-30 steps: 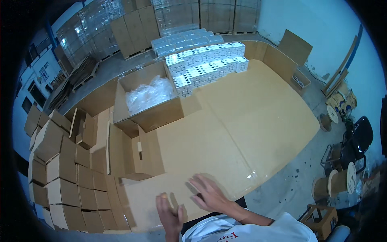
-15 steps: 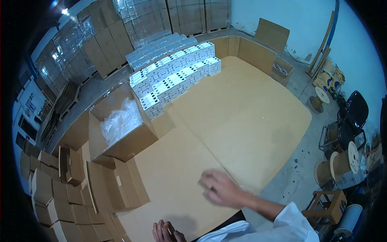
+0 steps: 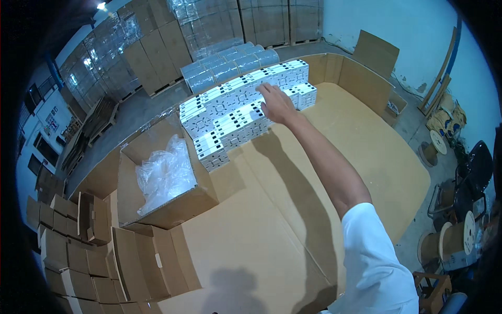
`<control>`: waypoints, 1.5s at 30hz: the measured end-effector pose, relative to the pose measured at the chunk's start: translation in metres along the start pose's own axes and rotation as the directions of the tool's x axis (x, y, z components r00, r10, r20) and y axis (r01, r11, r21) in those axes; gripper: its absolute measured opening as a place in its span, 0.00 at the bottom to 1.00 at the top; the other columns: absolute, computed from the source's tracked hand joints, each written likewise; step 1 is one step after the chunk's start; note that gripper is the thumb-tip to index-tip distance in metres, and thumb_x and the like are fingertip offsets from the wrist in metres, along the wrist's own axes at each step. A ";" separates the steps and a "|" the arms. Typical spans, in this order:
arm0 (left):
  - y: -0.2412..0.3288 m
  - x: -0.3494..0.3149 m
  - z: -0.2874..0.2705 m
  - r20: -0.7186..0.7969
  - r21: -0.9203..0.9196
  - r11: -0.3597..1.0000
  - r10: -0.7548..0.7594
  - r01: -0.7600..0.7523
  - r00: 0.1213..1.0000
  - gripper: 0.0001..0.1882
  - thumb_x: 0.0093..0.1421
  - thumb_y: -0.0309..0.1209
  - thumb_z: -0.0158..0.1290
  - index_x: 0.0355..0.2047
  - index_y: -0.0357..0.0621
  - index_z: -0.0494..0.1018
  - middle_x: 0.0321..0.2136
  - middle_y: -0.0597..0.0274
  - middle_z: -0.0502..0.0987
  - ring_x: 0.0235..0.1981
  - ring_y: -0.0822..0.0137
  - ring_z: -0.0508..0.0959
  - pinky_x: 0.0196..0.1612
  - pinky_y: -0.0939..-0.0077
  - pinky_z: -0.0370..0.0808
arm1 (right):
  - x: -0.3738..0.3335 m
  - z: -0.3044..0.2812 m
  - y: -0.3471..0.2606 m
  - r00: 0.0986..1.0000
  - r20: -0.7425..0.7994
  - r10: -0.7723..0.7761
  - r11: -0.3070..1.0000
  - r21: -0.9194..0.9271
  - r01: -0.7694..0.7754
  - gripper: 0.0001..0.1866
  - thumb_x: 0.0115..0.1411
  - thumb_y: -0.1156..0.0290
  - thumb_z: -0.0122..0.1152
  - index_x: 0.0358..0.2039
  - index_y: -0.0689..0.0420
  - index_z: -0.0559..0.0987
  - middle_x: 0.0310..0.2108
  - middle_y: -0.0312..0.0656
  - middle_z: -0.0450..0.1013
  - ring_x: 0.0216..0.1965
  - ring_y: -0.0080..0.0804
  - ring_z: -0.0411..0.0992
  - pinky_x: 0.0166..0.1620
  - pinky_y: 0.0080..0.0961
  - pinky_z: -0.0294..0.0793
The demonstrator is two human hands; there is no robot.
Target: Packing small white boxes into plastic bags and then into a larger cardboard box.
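Observation:
My right hand (image 3: 277, 104) is stretched far across the cardboard-covered table (image 3: 251, 220). Its fingers are apart over the stepped rows of white, black-marked small boxes (image 3: 243, 123) at the back. The fingertips are at the upper row, and I cannot tell whether they touch it. Nothing shows in the hand. Left of the rows, a large open carton (image 3: 206, 201) holds crumpled clear plastic bags (image 3: 164, 175). My left hand is out of view.
An open brown box (image 3: 128, 256) lies at the near left beside several stacked brown cartons (image 3: 83, 285). A cardboard wall (image 3: 361, 91) edges the table's far side. Wrapped rolls (image 3: 225, 68) lie behind it. A black chair (image 3: 473, 172) and cable spools (image 3: 455, 240) stand at the right.
My right hand has moved from low over the near table up and forward to the white boxes. My left hand has dropped out of view. The view has shifted slightly.

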State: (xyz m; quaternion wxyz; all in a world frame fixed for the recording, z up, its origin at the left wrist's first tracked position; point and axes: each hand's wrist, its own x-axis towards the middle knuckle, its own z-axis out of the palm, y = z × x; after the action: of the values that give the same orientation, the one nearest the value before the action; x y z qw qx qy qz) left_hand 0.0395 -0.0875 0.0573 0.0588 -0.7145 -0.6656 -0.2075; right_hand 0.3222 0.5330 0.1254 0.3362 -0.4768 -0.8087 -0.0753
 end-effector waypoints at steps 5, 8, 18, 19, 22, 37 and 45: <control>-0.025 0.007 0.023 -0.079 -0.001 0.998 -0.064 0.064 0.995 0.17 0.70 0.30 0.46 0.53 0.33 0.76 0.51 0.43 0.80 0.53 0.46 0.80 0.57 0.43 0.74 | 0.056 0.044 -0.015 1.000 0.011 -0.029 0.990 -0.135 0.030 0.29 0.57 0.77 0.56 0.62 0.54 0.71 0.62 0.43 0.67 0.59 0.45 0.67 0.58 0.44 0.70; -0.037 0.015 0.026 -0.037 0.010 1.000 0.016 -0.015 0.999 0.17 0.70 0.29 0.46 0.51 0.31 0.76 0.46 0.41 0.81 0.50 0.46 0.82 0.56 0.42 0.75 | 0.068 0.064 -0.016 0.999 -0.002 -0.051 0.980 -0.195 0.050 0.28 0.57 0.78 0.54 0.60 0.54 0.74 0.61 0.43 0.69 0.58 0.42 0.68 0.57 0.42 0.70; -0.049 0.012 0.021 -0.067 0.005 1.000 0.004 -0.004 0.998 0.19 0.71 0.29 0.45 0.58 0.32 0.72 0.49 0.42 0.80 0.52 0.47 0.81 0.56 0.44 0.75 | 0.072 0.082 -0.028 0.973 -0.165 -0.159 0.972 -0.197 0.126 0.19 0.56 0.81 0.56 0.50 0.55 0.76 0.52 0.41 0.73 0.51 0.44 0.70 0.53 0.42 0.70; -0.050 0.007 0.019 -0.057 0.023 1.000 0.009 -0.008 0.998 0.19 0.71 0.28 0.45 0.58 0.33 0.72 0.49 0.42 0.80 0.53 0.47 0.81 0.56 0.45 0.75 | 0.070 0.082 -0.030 0.986 -0.112 -0.126 0.980 -0.170 0.106 0.17 0.58 0.80 0.54 0.49 0.54 0.75 0.50 0.41 0.74 0.53 0.43 0.70 0.53 0.42 0.71; -0.053 -0.001 0.012 -0.067 -0.026 0.999 -0.036 0.034 0.997 0.17 0.70 0.26 0.46 0.56 0.34 0.73 0.51 0.42 0.79 0.53 0.46 0.80 0.57 0.47 0.75 | 0.067 0.082 -0.039 0.991 -0.093 -0.101 0.985 -0.148 0.086 0.17 0.60 0.80 0.52 0.49 0.52 0.76 0.46 0.38 0.77 0.53 0.42 0.69 0.52 0.41 0.72; -0.119 -0.054 -0.059 0.201 -0.617 0.677 -0.359 0.402 0.911 0.16 0.63 0.31 0.53 0.48 0.35 0.75 0.47 0.45 0.79 0.51 0.47 0.77 0.56 0.56 0.73 | -0.106 -0.061 -0.263 0.919 -0.223 -0.324 0.944 -0.019 0.328 0.19 0.53 0.82 0.61 0.47 0.54 0.80 0.42 0.42 0.75 0.48 0.45 0.70 0.50 0.43 0.72; -0.157 -0.011 -0.058 0.678 -0.686 -0.430 -0.085 0.587 0.730 0.23 0.74 0.43 0.46 0.57 0.35 0.70 0.49 0.55 0.79 0.49 0.68 0.79 0.52 0.71 0.75 | -0.356 -0.116 -0.496 0.913 -0.190 -0.362 0.884 0.242 0.401 0.23 0.45 0.79 0.67 0.46 0.54 0.85 0.49 0.45 0.74 0.51 0.47 0.72 0.52 0.40 0.77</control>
State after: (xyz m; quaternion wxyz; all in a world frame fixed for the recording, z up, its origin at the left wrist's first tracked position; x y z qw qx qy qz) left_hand -0.1269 -0.1021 0.0754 -0.7021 -0.2229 -0.4225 -0.5280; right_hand 0.0828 -0.0394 0.0934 0.4333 -0.2501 -0.8638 -0.0600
